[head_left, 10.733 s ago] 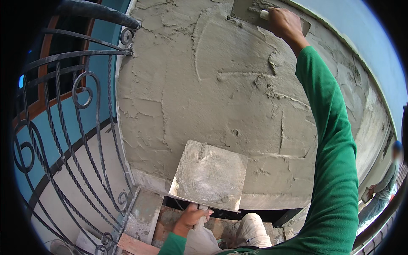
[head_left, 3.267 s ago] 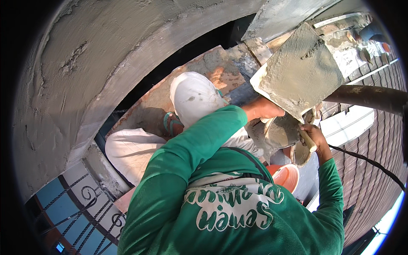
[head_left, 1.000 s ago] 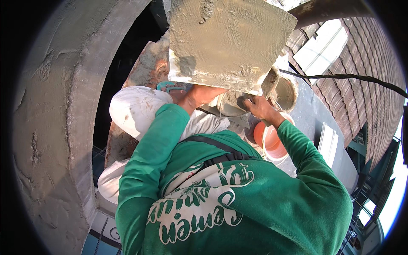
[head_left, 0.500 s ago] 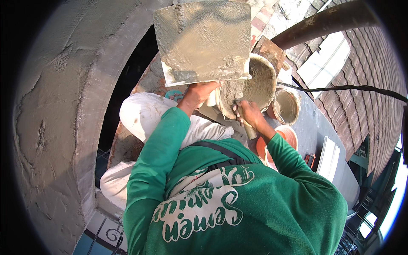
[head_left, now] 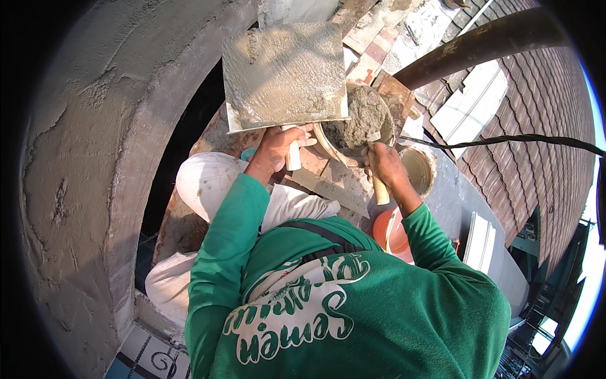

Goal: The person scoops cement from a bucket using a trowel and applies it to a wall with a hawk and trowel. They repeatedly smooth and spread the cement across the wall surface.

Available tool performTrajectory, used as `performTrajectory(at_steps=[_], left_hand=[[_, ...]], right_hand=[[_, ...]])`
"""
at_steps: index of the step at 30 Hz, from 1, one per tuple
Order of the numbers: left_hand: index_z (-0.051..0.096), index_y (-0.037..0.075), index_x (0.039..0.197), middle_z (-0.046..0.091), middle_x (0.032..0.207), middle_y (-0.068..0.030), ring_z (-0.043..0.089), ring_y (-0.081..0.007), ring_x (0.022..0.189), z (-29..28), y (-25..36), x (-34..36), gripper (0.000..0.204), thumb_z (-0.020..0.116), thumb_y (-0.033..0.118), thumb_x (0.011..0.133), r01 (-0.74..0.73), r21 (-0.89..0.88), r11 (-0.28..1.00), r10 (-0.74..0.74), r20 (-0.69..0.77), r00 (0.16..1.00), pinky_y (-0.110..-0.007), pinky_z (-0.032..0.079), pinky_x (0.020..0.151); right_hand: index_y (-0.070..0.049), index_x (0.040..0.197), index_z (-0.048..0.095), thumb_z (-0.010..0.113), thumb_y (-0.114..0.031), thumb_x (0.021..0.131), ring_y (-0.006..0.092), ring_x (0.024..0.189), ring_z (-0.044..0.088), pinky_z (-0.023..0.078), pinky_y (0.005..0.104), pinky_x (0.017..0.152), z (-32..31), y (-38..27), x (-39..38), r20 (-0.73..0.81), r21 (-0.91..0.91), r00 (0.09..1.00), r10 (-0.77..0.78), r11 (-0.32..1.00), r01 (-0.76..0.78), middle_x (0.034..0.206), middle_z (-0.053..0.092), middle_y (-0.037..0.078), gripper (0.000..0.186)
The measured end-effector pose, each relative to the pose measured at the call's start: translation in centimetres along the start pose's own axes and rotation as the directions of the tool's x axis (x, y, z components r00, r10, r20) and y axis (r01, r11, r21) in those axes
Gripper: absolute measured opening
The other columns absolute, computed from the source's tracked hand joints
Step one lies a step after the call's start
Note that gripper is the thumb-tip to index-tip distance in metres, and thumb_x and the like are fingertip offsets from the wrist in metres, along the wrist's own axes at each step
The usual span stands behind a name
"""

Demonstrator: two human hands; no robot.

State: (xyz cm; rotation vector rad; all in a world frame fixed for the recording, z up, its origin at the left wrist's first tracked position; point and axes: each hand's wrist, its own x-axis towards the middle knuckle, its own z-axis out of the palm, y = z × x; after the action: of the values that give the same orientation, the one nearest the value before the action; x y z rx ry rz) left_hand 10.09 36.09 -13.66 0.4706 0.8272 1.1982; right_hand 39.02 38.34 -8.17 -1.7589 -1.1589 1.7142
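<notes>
My left hand point(head_left: 278, 150) is closed on a plasterer's hawk point(head_left: 287, 76), a square board whose top carries a thin layer of wet grey mortar. Its pale handle sticks out below my fingers. In my right hand point(head_left: 386, 165) is a trowel point(head_left: 380, 191), held by its light wooden handle. A lump of mortar point(head_left: 366, 117) sits at the trowel's front end, over a round bucket point(head_left: 332, 150), and hides the blade. The hawk's lower right corner is close to the bucket's rim.
A mortar-crusted pail point(head_left: 418, 170) and an orange bucket point(head_left: 392, 234) stand right of my right hand. A black cable point(head_left: 505, 139) crosses at right, below a thick brown pipe point(head_left: 480, 47). Rough plastered wall point(head_left: 82, 158) curves along the left, beside a dark gap.
My right hand has lifted the trowel, bringing up a lump of mortar from the bucket. The hawk has shifted slightly left and down, showing more of its handle.
</notes>
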Motion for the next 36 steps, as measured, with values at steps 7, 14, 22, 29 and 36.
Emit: performTrajectory(at_steps=[7,14,22,29,36], left_hand=[[0.063,-0.001,0.118,0.068,0.102,-0.0091,0.068,-0.0227,0.099,-0.2,1.3,-1.9,0.034,0.065,0.001,0.084,0.047,0.102,0.994,-0.041,-0.061,0.997,-0.04,0.056,0.087],[0.068,-0.003,0.114,0.071,0.103,-0.0096,0.068,-0.019,0.089,-0.6,1.5,-3.2,0.034,0.071,0.002,0.081,0.102,0.417,0.903,-0.02,-0.197,0.98,-0.034,0.055,0.083],[0.069,-0.001,0.112,0.071,0.093,-0.0083,0.064,-0.0145,0.074,1.1,2.1,-5.5,0.029,0.071,0.007,0.084,-0.003,0.252,0.968,0.016,-0.048,0.999,-0.03,0.053,0.064],[0.065,-0.001,0.116,0.069,0.092,-0.008,0.063,-0.0139,0.072,0.7,2.7,-8.6,0.035,0.068,0.006,0.081,0.014,0.322,0.947,-0.013,-0.004,1.0,-0.029,0.049,0.065],[0.061,-0.003,0.117,0.064,0.09,-0.0071,0.062,-0.0154,0.073,-0.2,3.2,-9.5,0.039,0.067,0.004,0.079,-0.022,0.265,0.964,0.014,0.029,0.999,-0.031,0.052,0.074]], right_hand=[[0.001,0.097,0.066,0.047,-0.031,0.099,0.0159,0.055,0.057,0.049,0.0307,0.044,-1.7,-3.4,-0.8,-0.055,-0.069,0.998,-0.031,0.997,0.027,0.073,0.059,0.005,0.038],[0.001,0.095,0.062,0.045,-0.029,0.099,0.0147,0.055,0.054,0.047,0.0306,0.046,-2.3,-8.4,-2.9,0.063,-0.091,0.99,-0.129,0.987,0.134,0.074,0.057,0.005,0.035],[0.001,0.094,0.061,0.052,-0.027,0.099,0.0174,0.058,0.056,0.049,0.0362,0.057,2.7,-13.4,-2.4,0.322,-0.523,0.898,-0.301,0.734,0.434,0.072,0.058,0.008,0.03],[0.0,0.11,0.064,0.067,-0.027,0.092,0.0434,0.086,0.066,0.051,0.0529,0.073,6.5,-13.1,-3.1,0.415,-0.796,0.59,-0.693,0.039,0.604,0.094,0.065,0.024,0.033],[0.0,0.111,0.064,0.07,-0.025,0.091,0.0425,0.082,0.066,0.053,0.0486,0.068,7.0,-13.5,-3.7,0.43,-0.779,0.488,-0.76,-0.039,0.626,0.098,0.065,0.021,0.032]])
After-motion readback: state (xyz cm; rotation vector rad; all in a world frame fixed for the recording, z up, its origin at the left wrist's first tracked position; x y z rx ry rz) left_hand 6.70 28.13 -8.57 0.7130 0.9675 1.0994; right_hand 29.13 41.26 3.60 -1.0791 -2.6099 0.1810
